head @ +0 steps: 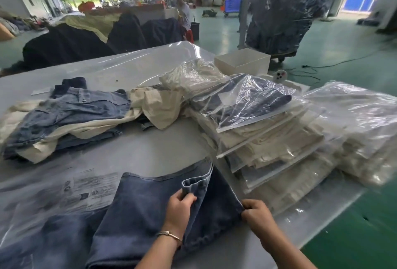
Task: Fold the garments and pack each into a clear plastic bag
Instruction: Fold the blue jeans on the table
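Observation:
A dark blue denim garment (pixel 141 215) lies flat on the table's near side. My left hand (pixel 179 206) pinches a folded hem near its upper right corner. My right hand (pixel 255 211) grips the garment's right edge a little lower. Under and left of the denim lies a clear plastic bag (pixel 64 195) with printed text. A heap of unfolded blue and cream garments (pixel 71 116) sits at the far left. To the right stands a stack of bagged garments (pixel 264 135), a dark blue one on top.
A second pile of bagged cream garments (pixel 365 129) sits at the far right by the table edge (pixel 322 221). A white open box (pixel 242 62) stands at the back. Beyond are green floor, dark clothing heaps and a wrapped rack.

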`<state>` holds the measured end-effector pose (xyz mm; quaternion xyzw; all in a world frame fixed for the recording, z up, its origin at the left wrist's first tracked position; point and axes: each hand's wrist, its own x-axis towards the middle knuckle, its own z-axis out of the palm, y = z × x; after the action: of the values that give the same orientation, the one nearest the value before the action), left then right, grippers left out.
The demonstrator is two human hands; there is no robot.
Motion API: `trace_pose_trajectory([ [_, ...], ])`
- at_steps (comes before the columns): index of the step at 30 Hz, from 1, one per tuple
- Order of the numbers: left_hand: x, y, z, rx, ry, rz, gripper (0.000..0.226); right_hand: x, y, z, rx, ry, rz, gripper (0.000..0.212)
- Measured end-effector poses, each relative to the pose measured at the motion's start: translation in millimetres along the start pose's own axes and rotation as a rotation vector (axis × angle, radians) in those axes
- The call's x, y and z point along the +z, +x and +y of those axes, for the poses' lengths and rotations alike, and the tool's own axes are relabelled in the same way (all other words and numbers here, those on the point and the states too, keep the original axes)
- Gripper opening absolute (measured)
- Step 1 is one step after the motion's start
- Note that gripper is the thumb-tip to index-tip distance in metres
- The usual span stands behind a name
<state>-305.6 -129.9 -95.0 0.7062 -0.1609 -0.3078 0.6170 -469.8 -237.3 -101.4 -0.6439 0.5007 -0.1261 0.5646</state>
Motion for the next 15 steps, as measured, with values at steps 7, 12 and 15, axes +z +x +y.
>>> trace_pose_trajectory([
  [7,32,-39,-13,0.362,0.697,-0.295,0.015,-11,-22,15,0.152,-0.030,0.178,0.038],
  [12,45,-49,-25,0.514,1.080,-0.429,0.029,-12,-29,17,0.250,0.078,0.104,0.017],
  [15,42,-52,-16,0.513,0.786,-0.353,0.018,-6,-34,18,0.246,0.453,0.073,0.017],
])
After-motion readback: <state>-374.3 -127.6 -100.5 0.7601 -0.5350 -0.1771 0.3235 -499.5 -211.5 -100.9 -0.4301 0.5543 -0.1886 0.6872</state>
